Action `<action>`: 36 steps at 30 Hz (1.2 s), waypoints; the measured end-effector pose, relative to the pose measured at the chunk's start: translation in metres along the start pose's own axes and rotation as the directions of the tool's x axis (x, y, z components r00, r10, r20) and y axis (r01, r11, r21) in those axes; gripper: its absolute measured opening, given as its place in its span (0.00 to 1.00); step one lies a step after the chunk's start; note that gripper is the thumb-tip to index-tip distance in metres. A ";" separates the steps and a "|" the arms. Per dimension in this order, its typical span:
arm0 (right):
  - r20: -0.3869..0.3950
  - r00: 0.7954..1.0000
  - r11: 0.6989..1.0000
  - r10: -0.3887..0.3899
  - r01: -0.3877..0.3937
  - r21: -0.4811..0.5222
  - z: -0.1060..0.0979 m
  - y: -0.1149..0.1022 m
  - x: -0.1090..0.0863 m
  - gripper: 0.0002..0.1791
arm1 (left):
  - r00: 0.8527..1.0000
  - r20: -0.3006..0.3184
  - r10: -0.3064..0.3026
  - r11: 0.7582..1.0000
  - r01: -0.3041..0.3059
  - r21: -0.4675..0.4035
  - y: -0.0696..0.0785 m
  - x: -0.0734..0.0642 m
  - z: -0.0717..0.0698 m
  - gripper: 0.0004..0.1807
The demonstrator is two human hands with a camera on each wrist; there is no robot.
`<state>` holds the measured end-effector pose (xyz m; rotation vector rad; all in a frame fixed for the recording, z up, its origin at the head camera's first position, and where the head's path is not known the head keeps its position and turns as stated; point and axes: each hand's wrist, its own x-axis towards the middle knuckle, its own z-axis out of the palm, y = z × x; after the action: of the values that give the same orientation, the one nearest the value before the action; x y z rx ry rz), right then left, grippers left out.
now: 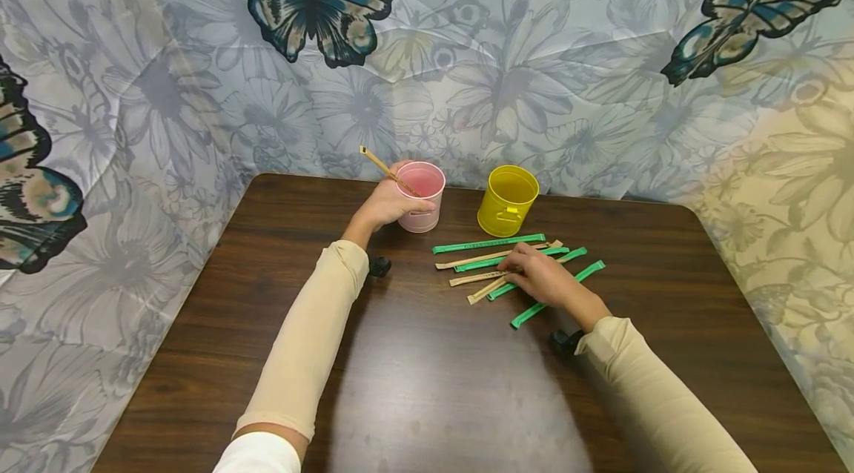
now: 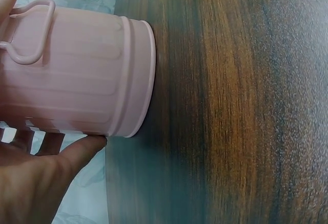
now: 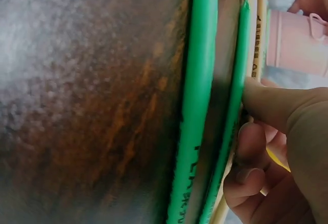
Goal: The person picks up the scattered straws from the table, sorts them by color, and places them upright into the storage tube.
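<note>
My left hand (image 1: 385,204) holds a small pink bucket (image 1: 423,222) by its side, the thumb along the wall in the left wrist view. A straw in a tan wrapper (image 1: 377,162) leans inside it, its upper end above the rim. Over a loose spread of wrapped straws, my right hand (image 1: 543,279) has curled fingers and pinches a tan-wrapped straw (image 3: 260,34); its fingertips are partly hidden. Beside that hand lie several green-wrapped straws (image 1: 490,244) and more tan-wrapped straws (image 1: 460,262), some crossing each other.
A yellow bucket (image 1: 502,215) with a small handle stands upright right of the pink one, behind the straws. All of it is on a dark brown wooden table (image 1: 280,236). A butterfly-patterned cloth (image 1: 373,110) hangs along the table's back edge.
</note>
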<state>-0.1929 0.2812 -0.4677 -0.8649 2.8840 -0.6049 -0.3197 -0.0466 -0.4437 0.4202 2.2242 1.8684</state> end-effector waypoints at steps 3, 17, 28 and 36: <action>-0.011 1.000 1.000 -0.013 0.013 -0.001 0.002 0.000 -0.001 0.07 | 1.000 0.014 -0.003 1.000 0.003 -0.020 0.003 -0.001 0.000 0.53; 0.007 0.999 0.998 -0.039 0.039 -0.038 -0.007 -0.013 0.008 0.04 | 1.000 -0.006 -0.007 1.000 0.007 0.028 -0.005 -0.003 0.000 0.55; -0.095 0.994 0.998 -0.061 0.060 -0.015 -0.042 -0.042 0.032 0.06 | 1.000 -0.011 -0.028 0.999 0.029 0.018 -0.004 -0.003 -0.001 0.56; -0.253 0.960 0.980 -0.121 0.157 0.124 -0.069 -0.068 0.061 0.05 | 0.999 -0.005 -0.033 0.999 0.034 0.024 -0.003 0.001 -0.002 0.57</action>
<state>-0.2214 0.2197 -0.3749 -1.0466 2.9600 -0.9858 -0.3211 -0.0483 -0.4461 0.3811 2.2449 1.8289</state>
